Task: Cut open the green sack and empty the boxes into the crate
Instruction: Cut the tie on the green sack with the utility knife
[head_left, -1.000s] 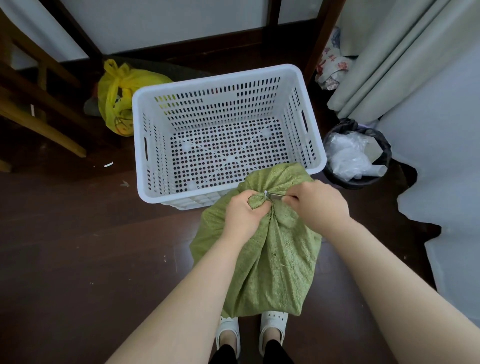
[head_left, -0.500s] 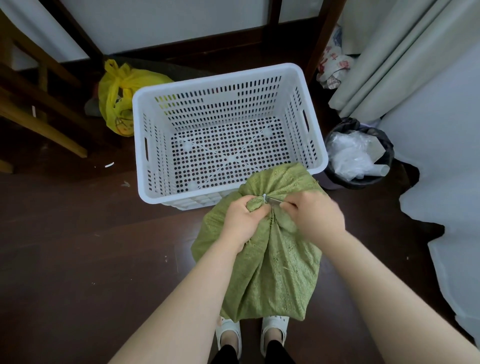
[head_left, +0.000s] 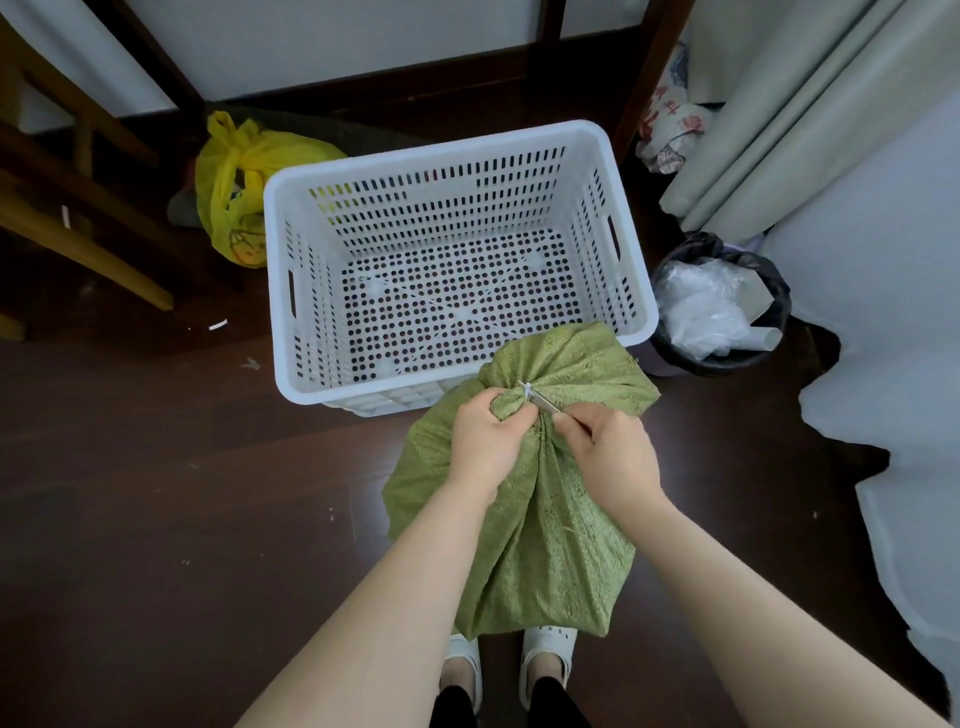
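1. Dark floor (head_left: 156, 519) carries our sack (head_left: 545, 545), upright just before the crate (head_left: 431, 155).
2. Left hand (head_left: 485, 441) fingers clamp the sack's bunched neck.
3. Right hand (head_left: 613, 457) fingers pinch a blade (head_left: 543, 401) at the tie (head_left: 525, 388).

- Left hand (head_left: 485, 441) and right hand (head_left: 613, 460), centre frame, bare; forearms (head_left: 395, 597) bare to the lower edge.
- White slip-on shoes (head_left: 549, 647), bottom centre, toes dotted with round holes.
- Black trouser legs (head_left: 453, 707), possibly leggings, at the bottom edge.
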